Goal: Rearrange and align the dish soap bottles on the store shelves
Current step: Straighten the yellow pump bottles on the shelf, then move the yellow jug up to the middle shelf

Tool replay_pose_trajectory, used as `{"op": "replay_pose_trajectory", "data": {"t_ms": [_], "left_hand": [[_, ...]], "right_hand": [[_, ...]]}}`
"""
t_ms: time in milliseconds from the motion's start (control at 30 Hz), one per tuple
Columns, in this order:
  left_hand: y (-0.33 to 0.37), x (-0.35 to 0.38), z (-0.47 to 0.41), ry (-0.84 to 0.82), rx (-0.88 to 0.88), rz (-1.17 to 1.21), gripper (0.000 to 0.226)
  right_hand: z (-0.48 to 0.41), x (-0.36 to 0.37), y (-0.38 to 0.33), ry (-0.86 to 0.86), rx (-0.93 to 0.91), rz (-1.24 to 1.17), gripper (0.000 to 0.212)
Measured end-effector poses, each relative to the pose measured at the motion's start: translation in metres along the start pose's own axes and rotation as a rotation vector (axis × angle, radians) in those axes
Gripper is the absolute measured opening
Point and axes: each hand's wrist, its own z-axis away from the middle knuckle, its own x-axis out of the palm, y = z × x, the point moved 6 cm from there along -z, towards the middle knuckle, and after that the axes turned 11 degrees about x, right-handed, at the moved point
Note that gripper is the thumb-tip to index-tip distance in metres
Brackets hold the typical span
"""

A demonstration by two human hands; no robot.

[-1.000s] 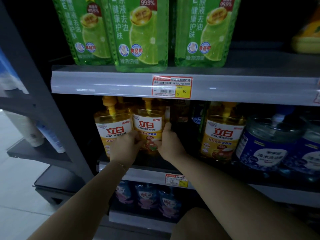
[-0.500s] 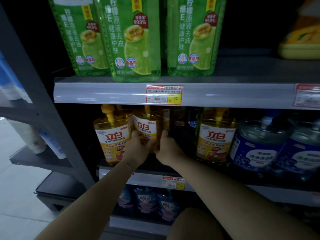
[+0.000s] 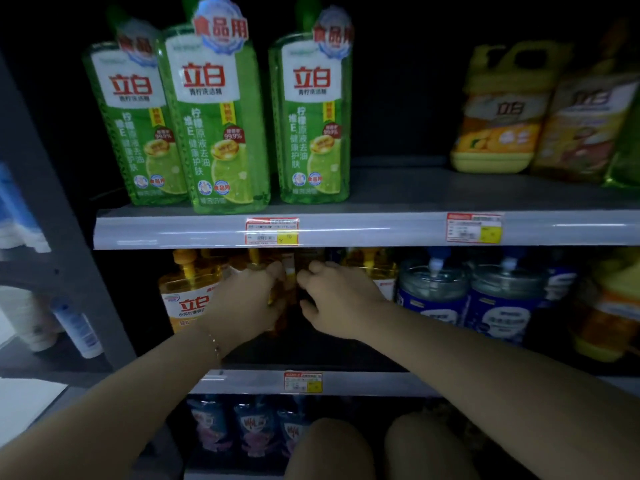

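Both my hands reach into the dim middle shelf (image 3: 363, 381). My left hand (image 3: 247, 301) curls round the left side of an orange dish soap bottle (image 3: 286, 306), which stands back in the shelf and shows only as a sliver between my hands. On that bottle's right side my right hand (image 3: 337, 299) has its fingers and thumb curled. Left of them stands another orange pump bottle (image 3: 188, 299) with a white label. A third orange bottle (image 3: 377, 268) is partly hidden behind my right hand.
Three tall green soap bottles (image 3: 221, 133) stand on the upper shelf (image 3: 381, 230), with yellow jugs (image 3: 498, 112) at its right. Blue-labelled jugs (image 3: 433, 296) fill the middle shelf's right. A grey upright post (image 3: 69, 237) bounds the left. Blue pouches (image 3: 249, 431) sit below.
The view has tilted upward, showing the whole green bottles. My hands have pushed the held orange bottle deeper into the shelf, and its label is now hidden.
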Motion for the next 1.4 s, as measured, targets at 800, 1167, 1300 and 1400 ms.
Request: {"op": "replay_pose_trajectory", "data": {"t_ms": [800, 1167, 1300, 1400], "left_hand": [[0.285, -0.003, -0.125, 0.077, 0.560, 0.232, 0.022], [0.359, 0.099, -0.180, -0.106, 0.586, 0.314, 0.026], [0.357, 0.112, -0.188, -0.111, 0.567, 0.367, 0.025], [0.350, 0.117, -0.191, -0.104, 0.560, 0.419, 0.026]], "right_hand": [[0.161, -0.125, 0.219, 0.040, 0.433, 0.217, 0.027], [0.219, -0.073, 0.341, -0.129, 0.872, 0.227, 0.035], [0.217, -0.060, 0.381, -0.016, 1.098, 0.060, 0.049], [0.209, -0.060, 0.401, 0.224, 1.267, -0.106, 0.052]]}}
